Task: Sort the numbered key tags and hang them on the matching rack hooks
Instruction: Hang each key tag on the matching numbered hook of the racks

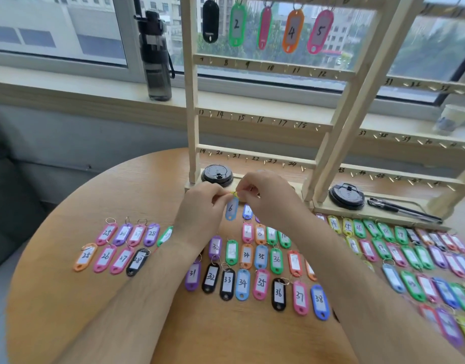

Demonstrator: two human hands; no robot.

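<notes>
My left hand [200, 203] and right hand [265, 198] meet. Both pinch the ring on the pale blue plastic key tag marked 6 [232, 208], which hangs between them. My arms [357, 298] hide some of the colourful plastic key tags [242, 283], and those at 3 o'clock are too blurry to read. They lie on the round wooden tabletop [68, 311]. At 12 o'clock stands the pale wooden rack [192, 101], by the window [55, 27].

dark bottle [155, 56] on windowsill [68, 82] | paper cup [452, 119] on windowsill | black lid [217, 175] | second black lid [347, 196] | pens [404, 210]
</notes>
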